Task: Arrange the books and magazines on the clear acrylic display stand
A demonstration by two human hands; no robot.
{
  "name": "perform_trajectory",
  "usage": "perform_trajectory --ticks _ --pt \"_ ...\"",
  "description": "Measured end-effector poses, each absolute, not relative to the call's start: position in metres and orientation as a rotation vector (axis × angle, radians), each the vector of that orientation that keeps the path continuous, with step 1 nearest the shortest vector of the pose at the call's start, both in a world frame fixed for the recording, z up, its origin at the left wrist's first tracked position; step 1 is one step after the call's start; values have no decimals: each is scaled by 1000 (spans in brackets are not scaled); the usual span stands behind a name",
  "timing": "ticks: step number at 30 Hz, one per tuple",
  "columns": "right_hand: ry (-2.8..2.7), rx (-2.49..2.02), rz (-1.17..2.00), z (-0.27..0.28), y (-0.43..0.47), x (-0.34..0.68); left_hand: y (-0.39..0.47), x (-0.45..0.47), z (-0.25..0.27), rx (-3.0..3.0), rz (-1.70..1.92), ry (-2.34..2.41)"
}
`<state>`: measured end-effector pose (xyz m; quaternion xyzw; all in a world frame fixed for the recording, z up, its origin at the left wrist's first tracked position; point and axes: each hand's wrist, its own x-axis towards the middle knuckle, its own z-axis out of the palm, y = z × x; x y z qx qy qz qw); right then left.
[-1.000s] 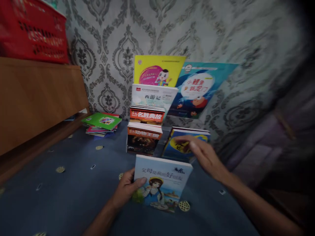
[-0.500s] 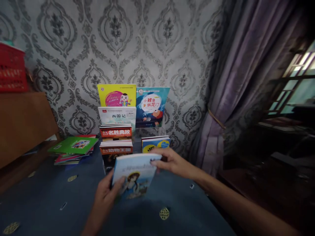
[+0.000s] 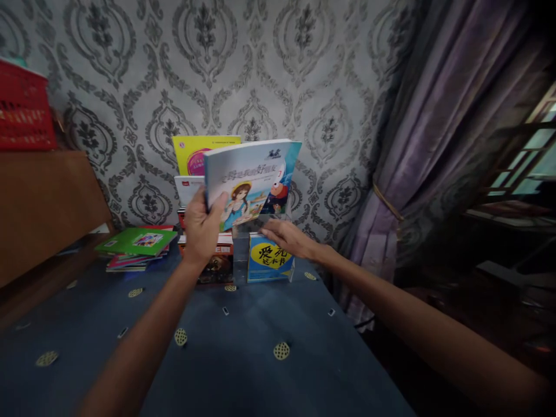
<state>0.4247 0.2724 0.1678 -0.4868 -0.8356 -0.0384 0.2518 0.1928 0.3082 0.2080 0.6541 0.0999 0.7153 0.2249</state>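
My left hand [image 3: 202, 223] grips the left edge of a light blue paperback book [image 3: 249, 179], thumb on its front cover, which shows a girl in a yellow hat. The book is raised and tilted, partly covering the yellow book [image 3: 185, 152], the white book [image 3: 186, 186] and the teal book [image 3: 290, 174] behind it. My right hand [image 3: 289, 237] has let its fingers lie stretched out at the top edge of a blue and yellow book [image 3: 269, 267], holding nothing. Left of that book stand dark books with a red band [image 3: 221, 266], partly hidden by my left hand.
A clear stand edge [image 3: 292, 271] shows beside the blue and yellow book. A stack of thin books with a green cover [image 3: 139, 240] lies on the blue tablecloth [image 3: 230, 359]. A brown cabinet [image 3: 47, 202] bears a red basket [image 3: 26, 107]; a purple curtain [image 3: 412, 133] hangs right.
The light blue book has gone up and away from me in my left hand. My right hand has released it and moved to the top of the blue and yellow book.
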Motion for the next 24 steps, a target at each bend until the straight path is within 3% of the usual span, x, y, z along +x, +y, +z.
perform_trajectory --ticks 16,24 --pt "-1731 -1452 66 147 251 472 353 267 187 1806 1698 204" --pt "-1426 -1172 375 139 266 481 359 282 177 1736 1559 211"
